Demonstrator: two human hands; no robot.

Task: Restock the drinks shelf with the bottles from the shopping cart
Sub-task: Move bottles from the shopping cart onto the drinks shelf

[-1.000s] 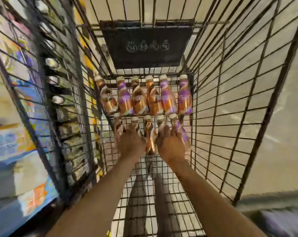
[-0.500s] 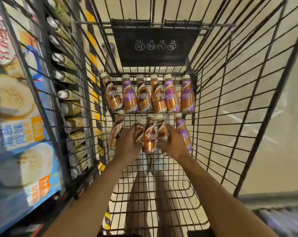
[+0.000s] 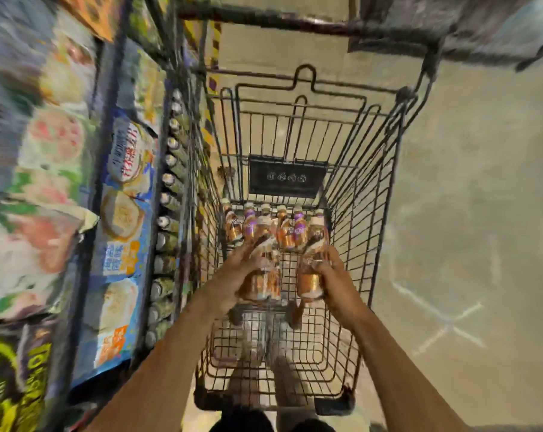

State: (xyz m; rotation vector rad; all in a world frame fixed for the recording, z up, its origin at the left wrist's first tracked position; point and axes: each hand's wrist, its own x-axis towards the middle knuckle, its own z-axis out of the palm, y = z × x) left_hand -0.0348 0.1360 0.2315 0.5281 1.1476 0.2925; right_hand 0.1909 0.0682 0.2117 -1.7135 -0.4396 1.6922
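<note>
A black wire shopping cart (image 3: 376, 194) stands in front of me. Several brown and purple coffee bottles (image 3: 282, 227) lie in a row at its far end. My left hand (image 3: 232, 275) is shut on a bunch of these bottles (image 3: 262, 275), lifted above the cart floor. My right hand (image 3: 334, 275) grips more coffee bottles (image 3: 310, 272), caps pointing away from me. The picture is blurred, so the exact number in each hand is unclear. The drinks shelf (image 3: 170, 213) runs along the left, with a row of white-capped bottles.
Large colourful food packets (image 3: 120, 232) fill the shelving on the far left. A black sign plate (image 3: 287, 177) hangs on the cart's far wall. Bare beige floor (image 3: 469, 213) with white tape marks lies to the right. My legs (image 3: 264, 385) show through the cart bottom.
Both hands closed on bottles from the near row and lifted them up and toward me. My head pulled back and up, so the whole cart shows now.
</note>
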